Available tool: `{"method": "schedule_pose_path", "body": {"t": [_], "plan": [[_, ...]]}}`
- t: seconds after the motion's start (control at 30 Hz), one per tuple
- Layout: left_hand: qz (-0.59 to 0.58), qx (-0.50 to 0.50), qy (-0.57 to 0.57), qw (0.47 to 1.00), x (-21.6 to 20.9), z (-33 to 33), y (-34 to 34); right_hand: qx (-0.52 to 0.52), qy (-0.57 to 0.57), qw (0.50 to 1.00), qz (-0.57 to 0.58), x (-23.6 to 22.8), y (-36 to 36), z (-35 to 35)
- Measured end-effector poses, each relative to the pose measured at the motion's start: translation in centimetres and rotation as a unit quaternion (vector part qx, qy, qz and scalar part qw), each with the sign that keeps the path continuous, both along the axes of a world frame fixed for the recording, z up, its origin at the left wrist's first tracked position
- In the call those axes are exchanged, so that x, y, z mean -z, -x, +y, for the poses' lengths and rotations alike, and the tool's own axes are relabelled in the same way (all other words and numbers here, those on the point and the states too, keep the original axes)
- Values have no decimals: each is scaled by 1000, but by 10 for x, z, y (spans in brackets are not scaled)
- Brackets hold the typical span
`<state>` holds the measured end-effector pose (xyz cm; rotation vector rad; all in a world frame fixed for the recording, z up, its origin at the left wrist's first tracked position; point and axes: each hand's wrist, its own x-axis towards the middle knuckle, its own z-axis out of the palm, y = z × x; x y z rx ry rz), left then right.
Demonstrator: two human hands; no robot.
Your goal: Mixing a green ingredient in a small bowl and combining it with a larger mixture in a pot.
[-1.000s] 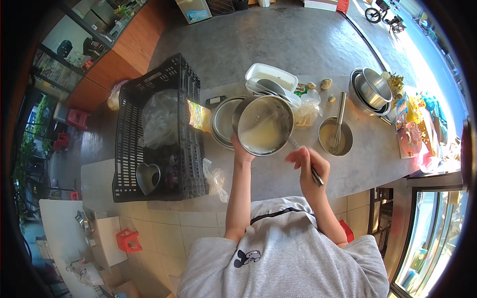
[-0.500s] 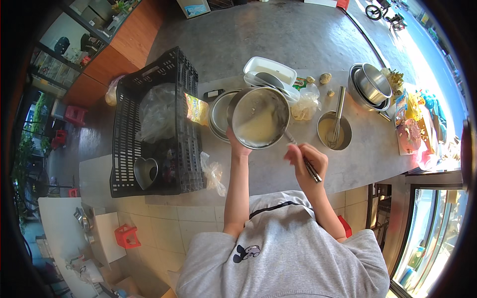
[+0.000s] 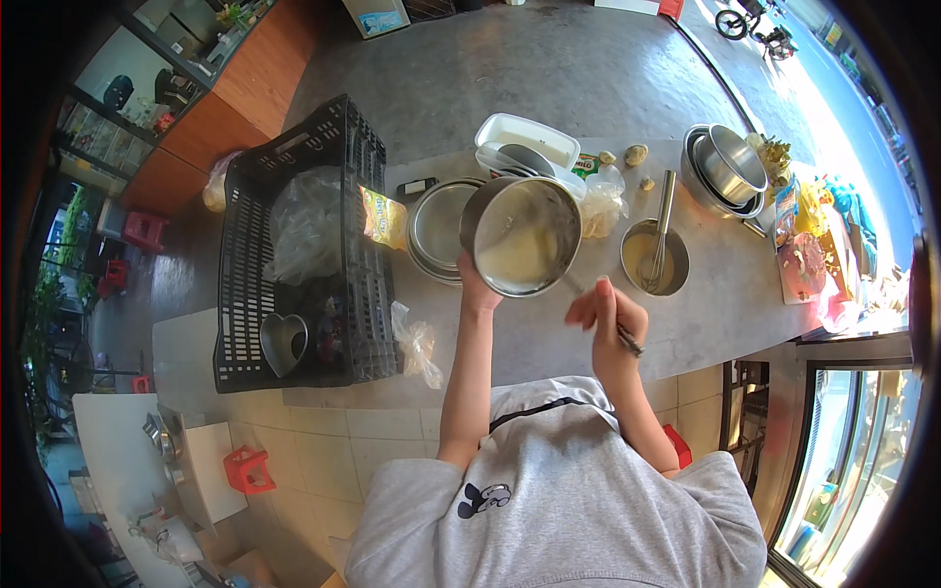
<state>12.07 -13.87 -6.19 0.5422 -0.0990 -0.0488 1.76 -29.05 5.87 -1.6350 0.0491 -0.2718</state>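
My left hand [image 3: 478, 290] grips a round steel bowl [image 3: 470, 227] from its near left side and keeps it above the table, tilted toward me. Pale yellow batter [image 3: 520, 257] lies inside, pooled along the lower part. My right hand [image 3: 616, 323], just right of the bowl, is closed around a thin utensil [image 3: 630, 340] with a dark and silvery handle. Its shaft is blurred toward the bowl's rim, and I cannot make out its tip. To the right, a wire whisk [image 3: 663, 220] leans in a steel pot [image 3: 684, 263] of light brown liquid.
A black plastic crate [image 3: 368, 294] with clear bags and a heart-shaped tin [image 3: 284, 343] stands left. Round pans [image 3: 423, 235], a yellow packet [image 3: 383, 218] and a white tub [image 3: 495, 127] sit around the bowl. Stacked steel bowls [image 3: 733, 162] and food bags [image 3: 816, 220] occupy the right.
The bowl in my left hand has shifted slightly right and down, and its batter has moved. My right hand, still around the utensil, has turned so that less of the handle shows.
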Motion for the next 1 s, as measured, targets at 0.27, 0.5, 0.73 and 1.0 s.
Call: {"method": "schedule_pose_path", "body": {"t": [0.27, 0.5, 0.73, 1.0], "plan": [[0, -36, -45, 998, -10, 1, -1, -37, -73, 997, -9, -2, -4, -2], [8, -22, -14, 1000, -14, 5, -2, -119, -129, 982, 76, -5, -8, -5], [27, -17, 19, 999, -13, 9, -1, -48, -78, 996, 4, -3, -11, 1], [-24, -30, 39, 999, 4, 35, 0, -168, -54, 984, -30, -16, -10, 11]]}}
